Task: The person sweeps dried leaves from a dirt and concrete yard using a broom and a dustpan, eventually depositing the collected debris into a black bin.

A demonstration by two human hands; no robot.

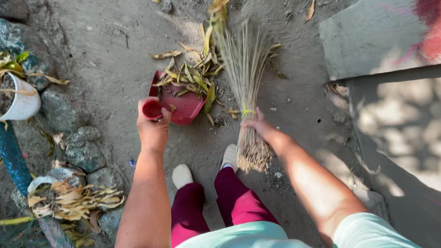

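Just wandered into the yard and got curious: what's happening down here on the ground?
A person is sweeping dry leaves on bare dirt. The left hand holds a red dustpan by its handle, tipped onto the ground. The right hand grips a stick broom, its bristles fanned against the pan's mouth. Several leaves already lie in the pan; more lie just beyond it.
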